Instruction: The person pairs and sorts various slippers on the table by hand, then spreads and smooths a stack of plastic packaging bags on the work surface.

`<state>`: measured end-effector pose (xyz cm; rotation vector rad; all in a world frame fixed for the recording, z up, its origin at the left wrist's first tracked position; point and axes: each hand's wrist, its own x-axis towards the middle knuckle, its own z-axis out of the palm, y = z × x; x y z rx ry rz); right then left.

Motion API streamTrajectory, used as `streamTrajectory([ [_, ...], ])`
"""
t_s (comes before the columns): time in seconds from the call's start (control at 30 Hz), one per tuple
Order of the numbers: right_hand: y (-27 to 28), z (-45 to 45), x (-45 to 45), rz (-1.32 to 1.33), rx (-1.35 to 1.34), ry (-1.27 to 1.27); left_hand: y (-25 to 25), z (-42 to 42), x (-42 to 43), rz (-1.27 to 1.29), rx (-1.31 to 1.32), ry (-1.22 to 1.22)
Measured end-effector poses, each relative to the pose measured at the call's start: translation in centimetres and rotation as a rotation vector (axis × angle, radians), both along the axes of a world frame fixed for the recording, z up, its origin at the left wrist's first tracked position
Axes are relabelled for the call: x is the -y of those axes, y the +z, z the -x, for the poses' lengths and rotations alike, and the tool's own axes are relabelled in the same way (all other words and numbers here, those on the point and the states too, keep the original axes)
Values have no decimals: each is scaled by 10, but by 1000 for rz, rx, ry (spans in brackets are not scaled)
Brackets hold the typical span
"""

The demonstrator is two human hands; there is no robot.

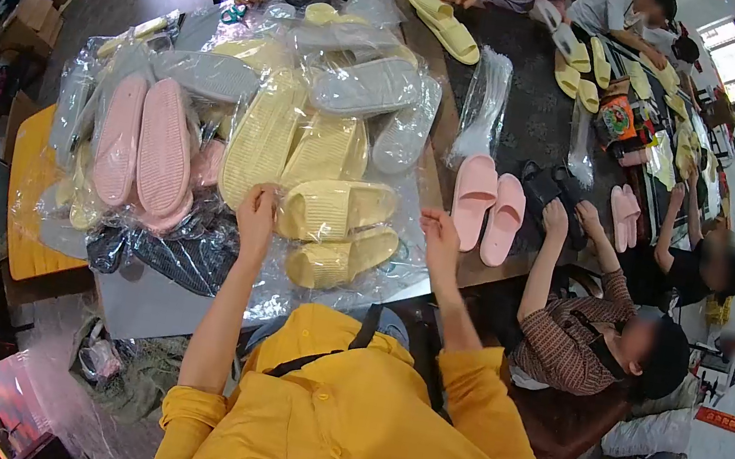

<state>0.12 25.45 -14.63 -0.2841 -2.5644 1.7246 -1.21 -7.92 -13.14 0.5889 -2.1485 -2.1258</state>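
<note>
A pair of pale yellow slippers (336, 212) lies in a clear plastic bag in front of me. My left hand (256, 213) is at the left side of this bag, fingers closed on what looks like its edge. To the right of the bag is my right hand (441, 240), with its fingers loosely bent and apart and nothing seen in them. Beside that hand lies an unbagged pair of pink slippers (488, 211). Beyond my hands is a heap of bagged slippers: a pink pair (141, 143), a long yellow sole (263, 139) and grey ones (367, 86).
Bundled clear bags (481, 112) and yellow slippers (442, 25) lie on the dark table (531, 92). At right, a person in a patterned top (576, 347) handles black slippers (545, 186). Other people work around the table. A yellow chair (41, 204) stands at left.
</note>
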Motion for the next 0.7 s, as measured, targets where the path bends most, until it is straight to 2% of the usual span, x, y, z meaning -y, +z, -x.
streamTrajectory([
  [0.1, -64, 30, -28, 235, 343, 145, 0, 6, -6, -126, 16, 95],
  [0.13, -66, 37, -26, 308, 460, 205, 0, 6, -6, -143, 26, 117],
  [0.17, -68, 43, -26, 164, 547, 341, 0, 6, -6, -132, 32, 117],
  [0.23, -67, 48, -9, 182, 586, 360, 4, 5, -8, -109, 46, 119],
  [0.3, -51, 47, 10, 254, 659, 338, -19, 6, 0, 35, 31, 100],
  [0.33, -54, 46, 14, 273, 606, 355, -19, 8, 1, 107, 24, 90],
  [0.4, -59, 42, 18, 308, 503, 386, -9, 6, -5, 55, 21, 147],
  [0.43, -39, 37, 21, 405, 518, 336, -4, 5, -8, 28, 21, 176],
  [0.57, -31, 13, 27, 709, 384, -20, -9, 6, -6, 87, 21, 271],
  [0.63, -81, 4, 13, 559, 304, 142, -33, 8, -1, 186, 5, 310],
  [0.67, -101, 0, 8, 484, 262, 224, -29, 9, -4, 211, -6, 316],
  [0.7, -82, -6, 10, 426, 336, 285, -21, 9, -9, 238, -15, 323],
])
